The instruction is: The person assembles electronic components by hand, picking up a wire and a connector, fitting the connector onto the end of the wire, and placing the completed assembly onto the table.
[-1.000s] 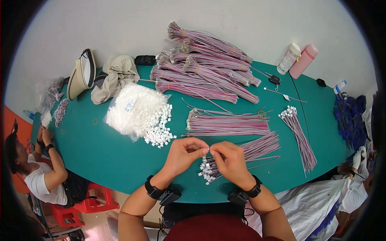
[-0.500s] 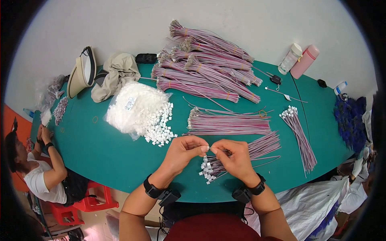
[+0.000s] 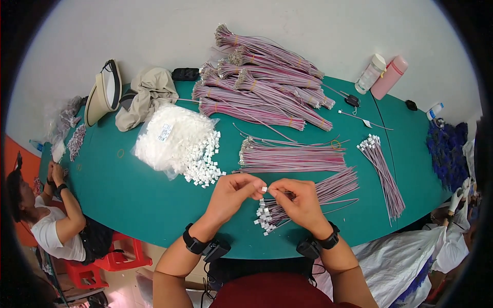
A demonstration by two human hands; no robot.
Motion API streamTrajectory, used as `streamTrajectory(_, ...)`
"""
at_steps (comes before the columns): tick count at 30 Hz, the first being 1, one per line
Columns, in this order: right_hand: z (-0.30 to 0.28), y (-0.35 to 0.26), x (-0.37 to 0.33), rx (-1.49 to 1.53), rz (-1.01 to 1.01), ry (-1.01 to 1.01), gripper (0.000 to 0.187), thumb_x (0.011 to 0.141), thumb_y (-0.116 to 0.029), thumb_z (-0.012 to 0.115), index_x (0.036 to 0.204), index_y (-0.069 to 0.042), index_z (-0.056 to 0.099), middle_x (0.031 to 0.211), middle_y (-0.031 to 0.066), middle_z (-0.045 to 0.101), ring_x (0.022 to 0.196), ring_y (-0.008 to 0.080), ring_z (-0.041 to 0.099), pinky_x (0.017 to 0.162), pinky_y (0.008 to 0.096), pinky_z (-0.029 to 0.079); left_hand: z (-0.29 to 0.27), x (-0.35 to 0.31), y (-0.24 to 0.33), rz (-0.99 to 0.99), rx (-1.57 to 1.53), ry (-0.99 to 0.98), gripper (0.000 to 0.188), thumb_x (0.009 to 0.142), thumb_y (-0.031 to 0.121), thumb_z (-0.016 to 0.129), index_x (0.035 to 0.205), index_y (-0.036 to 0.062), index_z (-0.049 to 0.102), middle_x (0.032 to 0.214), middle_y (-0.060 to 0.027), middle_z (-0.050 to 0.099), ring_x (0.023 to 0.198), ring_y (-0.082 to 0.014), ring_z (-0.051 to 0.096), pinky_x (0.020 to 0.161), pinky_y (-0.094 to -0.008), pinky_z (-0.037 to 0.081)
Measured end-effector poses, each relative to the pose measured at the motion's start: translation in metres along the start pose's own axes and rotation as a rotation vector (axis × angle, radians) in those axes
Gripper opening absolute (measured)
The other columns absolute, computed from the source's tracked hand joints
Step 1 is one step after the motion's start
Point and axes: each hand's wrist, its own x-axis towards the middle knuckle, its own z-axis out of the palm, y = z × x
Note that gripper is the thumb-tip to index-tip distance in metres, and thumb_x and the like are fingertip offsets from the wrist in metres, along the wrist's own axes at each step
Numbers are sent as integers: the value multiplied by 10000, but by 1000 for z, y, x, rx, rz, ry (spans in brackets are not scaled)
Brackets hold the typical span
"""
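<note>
My left hand [image 3: 233, 197] pinches a small white plastic connector housing [image 3: 264, 189] between thumb and fingertips. Just to its right, my right hand [image 3: 299, 201] is closed on the end of a thin wire, mostly hidden by the fingers. The fingertips of both hands almost meet. Under and beside my right hand lies a bundle of wires [image 3: 336, 187] with white connectors [image 3: 266, 218] on their near-left ends. Beyond the hands rests a bundle of pinkish wires [image 3: 298, 158] with bare metal terminals. A plastic bag of white connector housings [image 3: 172, 136] spills its contents left of it.
Tied wire bundles [image 3: 267, 92] are heaped at the back of the green table [image 3: 154, 210]. Another connector-tipped bundle [image 3: 382, 177] lies on the right. A visor hat [image 3: 104, 95], a clear bottle [image 3: 371, 74] and a pink flask [image 3: 389, 78] stand behind. A co-worker [image 3: 54, 220] sits at left.
The white housing in my left hand has come slightly away from my right fingertips, leaving a small gap. The other things on the table stay in place.
</note>
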Motion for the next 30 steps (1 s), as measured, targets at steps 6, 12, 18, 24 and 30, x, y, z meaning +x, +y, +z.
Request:
streamTrajectory(6, -1, -3, 0, -18, -30, -5, 64, 859, -44, 668, 911, -9, 681, 723, 92, 663, 533, 129, 557, 482, 270, 416, 1, -1, -4, 51, 165, 19, 132, 912, 93, 682, 980, -20, 686, 872, -44, 690, 784, -99, 637, 734, -250, 530)
streamTrajectory(12, -5, -3, 1, -85, -60, 2, 60, 858, -66, 678, 890, -16, 692, 690, 102, 651, 517, 145, 561, 471, 280, 410, 7, -2, -5, 63, 166, 27, 109, 895, 71, 697, 965, -11, 680, 853, -39, 684, 762, -98, 629, 719, -235, 516)
streamTrajectory(18, -11, -6, 2, -57, 14, -57, 72, 866, -82, 681, 879, -14, 697, 682, 105, 650, 500, 151, 549, 465, 286, 404, 4, -1, -3, 30, 156, 16, 111, 903, 78, 687, 969, -12, 681, 856, -43, 686, 766, -100, 634, 724, -237, 516)
streamTrajectory(24, -11, -7, 2, -48, 59, -126, 103, 887, -77, 672, 908, 22, 692, 675, 72, 649, 546, 98, 569, 492, 246, 428, -1, 0, -1, 14, 229, 5, 164, 932, 121, 660, 989, -30, 689, 854, -47, 692, 763, -109, 641, 726, -247, 530)
streamTrajectory(30, -10, -6, 3, -8, 96, -121, 119, 894, -70, 667, 924, 43, 688, 692, 58, 658, 578, 84, 596, 515, 234, 457, -2, 1, -1, -26, 81, -13, 188, 959, 128, 619, 1015, -35, 696, 870, -64, 700, 782, -127, 659, 758, -268, 551)
